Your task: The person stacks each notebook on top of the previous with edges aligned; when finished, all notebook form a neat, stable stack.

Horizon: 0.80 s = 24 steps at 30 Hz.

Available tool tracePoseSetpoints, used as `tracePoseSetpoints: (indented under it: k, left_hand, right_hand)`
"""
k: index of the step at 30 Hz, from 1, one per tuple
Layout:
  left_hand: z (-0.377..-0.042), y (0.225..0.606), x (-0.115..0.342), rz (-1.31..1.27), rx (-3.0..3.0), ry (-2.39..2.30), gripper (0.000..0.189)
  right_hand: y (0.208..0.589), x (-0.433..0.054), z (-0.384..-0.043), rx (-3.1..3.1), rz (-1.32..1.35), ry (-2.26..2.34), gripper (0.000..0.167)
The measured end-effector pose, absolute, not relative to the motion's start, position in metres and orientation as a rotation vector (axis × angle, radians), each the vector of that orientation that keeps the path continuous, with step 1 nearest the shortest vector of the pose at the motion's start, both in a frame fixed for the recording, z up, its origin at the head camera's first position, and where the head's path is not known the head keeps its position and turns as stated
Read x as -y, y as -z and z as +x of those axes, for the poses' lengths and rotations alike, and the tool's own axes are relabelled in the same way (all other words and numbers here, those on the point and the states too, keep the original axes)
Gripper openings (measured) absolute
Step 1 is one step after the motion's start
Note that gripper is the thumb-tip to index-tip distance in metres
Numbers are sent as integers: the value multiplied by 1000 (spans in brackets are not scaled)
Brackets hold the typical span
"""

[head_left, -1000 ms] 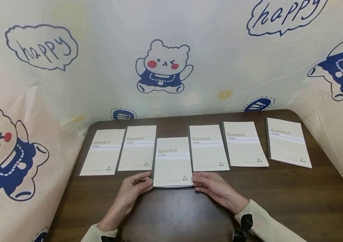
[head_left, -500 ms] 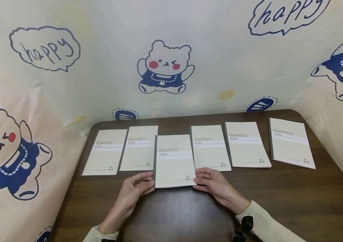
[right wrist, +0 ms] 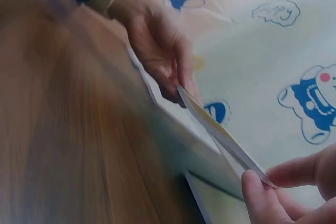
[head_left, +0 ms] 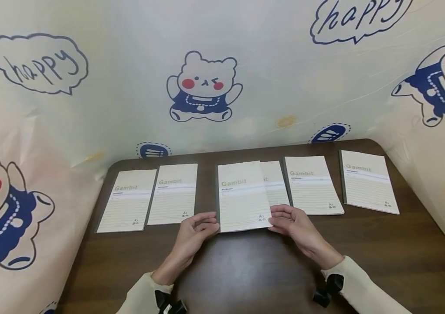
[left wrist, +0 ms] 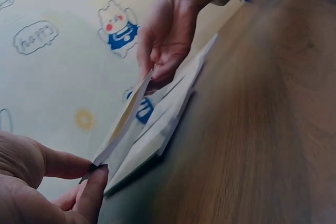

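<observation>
Both hands pinch a cream "Gambit" notebook by its lower side edges, above the table. My left hand has the dark spine side between thumb and fingers, and my right hand holds the opposite side. The wrist views show the notebook edge-on, raised off the wood, with thumb and fingertips on each side. Behind it, another notebook is mostly covered, with only its right part showing in the head view.
On the brown table lie two notebooks to the left, a slanted notebook and a straighter notebook. On the right are a notebook and a tilted notebook. A printed cloth hangs behind.
The pinched notebook has come up from the table and moved right, away from the two left notebooks. It now overlaps its right neighbour. Both hands have travelled along with it.
</observation>
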<state>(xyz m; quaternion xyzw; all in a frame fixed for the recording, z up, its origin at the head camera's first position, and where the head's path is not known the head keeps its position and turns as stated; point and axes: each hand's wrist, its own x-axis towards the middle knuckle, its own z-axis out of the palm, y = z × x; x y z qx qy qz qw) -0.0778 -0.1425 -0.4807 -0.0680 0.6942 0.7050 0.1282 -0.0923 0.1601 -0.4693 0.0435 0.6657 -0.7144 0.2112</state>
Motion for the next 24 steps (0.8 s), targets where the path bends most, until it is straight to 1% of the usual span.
tracePoseSetpoints:
  k: [10,16,19,24]
  left_hand:
    - [-106,494,105,-129,-2029,-1998,39]
    - [-113,503,91,-76,-2117,-1918,38]
    - [-115,507,87,-67,-2148,-1891,40]
    - [-119,508,84,-47,-2212,-1868,43]
  right_hand:
    - [472,-194,-98,-1994,162,1942,49]
    - [481,-206,-102,-2019,192,1939,50]
    - [486,-210,-105,-2069,203,1930,48]
    - [494,-214,-108,-2334,110,1732,44]
